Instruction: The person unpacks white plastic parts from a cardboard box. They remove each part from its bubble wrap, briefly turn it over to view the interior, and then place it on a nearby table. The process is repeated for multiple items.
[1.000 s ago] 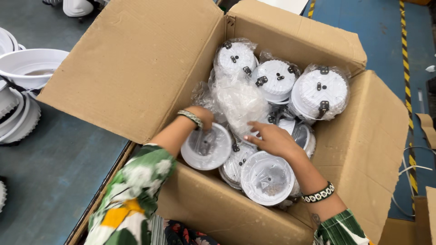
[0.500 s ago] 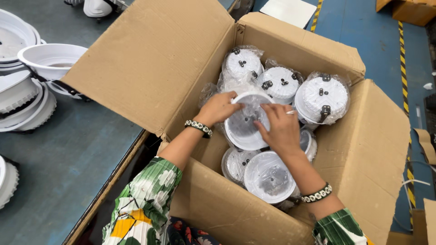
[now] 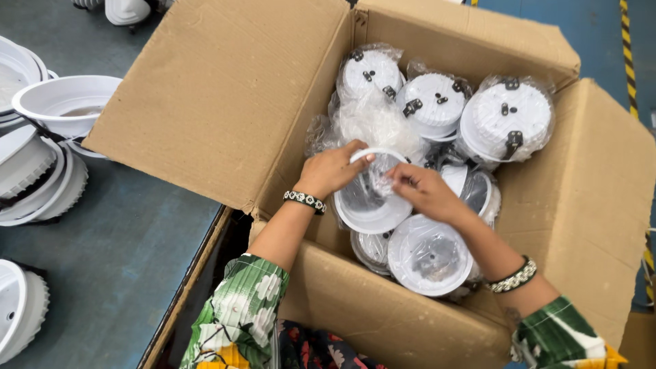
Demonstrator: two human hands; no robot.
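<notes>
My left hand (image 3: 333, 171) and right hand (image 3: 422, 193) are both closed on a bagged white lamp (image 3: 369, 198) just above the box (image 3: 383, 314), and the slippery bag could make it slide and drop.

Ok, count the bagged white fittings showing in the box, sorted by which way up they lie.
Clip-side-up fittings: 3
Open-face-up fittings: 4, one gripped by left hand and right hand
Total: 7 visible; more may lie hidden
</notes>
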